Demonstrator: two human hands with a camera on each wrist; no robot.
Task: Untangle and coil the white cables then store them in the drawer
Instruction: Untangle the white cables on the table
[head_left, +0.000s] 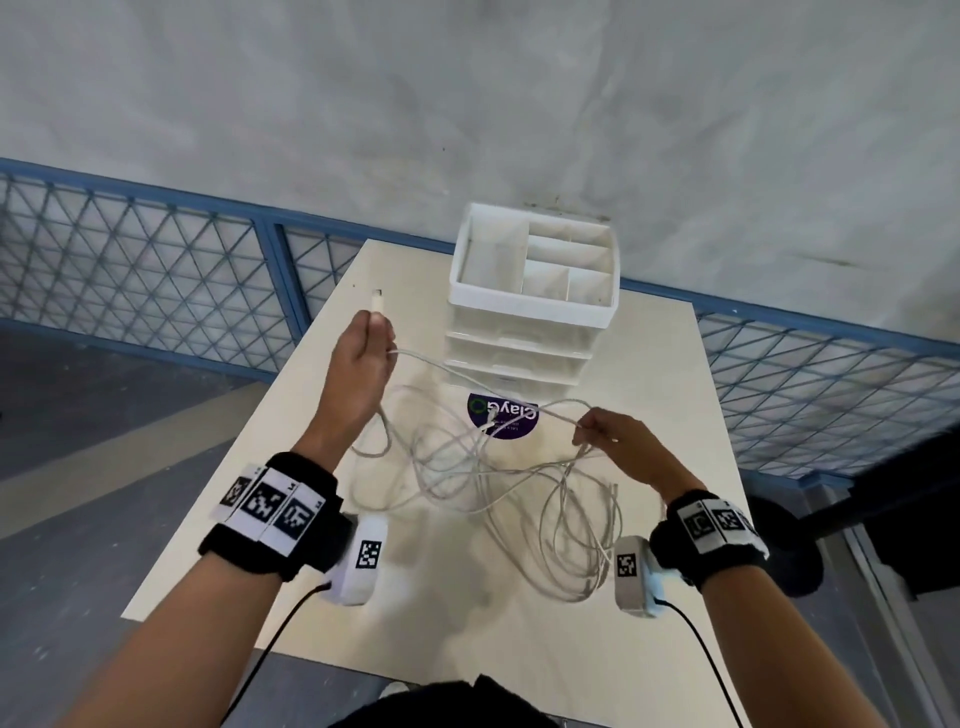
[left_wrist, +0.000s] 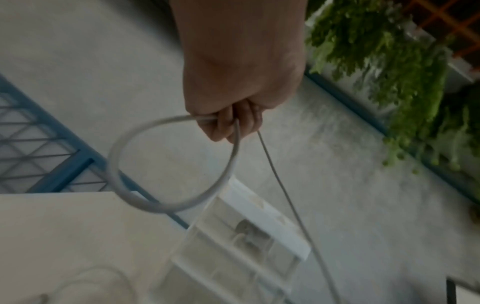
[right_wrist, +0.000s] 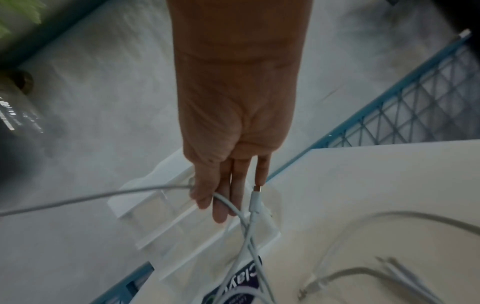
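Two wristbands (head_left: 270, 512) sit nearest. Before the drawer unit (head_left: 524, 312), left hand (head_left: 363, 358) grips one plug end of the cables (head_left: 488, 483); right hand (head_left: 618, 441) pinches a strand. Cable count unclear; three drawers.

Left hand (head_left: 361, 358) raised, fingers curled in fist; right hand (head_left: 621, 441) lower, fingers pinching.

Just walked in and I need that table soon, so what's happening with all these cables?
A person is untangling white cables over the table. The left hand grips one cable raised, its plug sticking out above the fist, with a loop hanging below. The right hand pinches another strand. Most of the cables lie in a knotted heap on the table. The drawer unit behind looks shut; nothing is coiled or stored yet.
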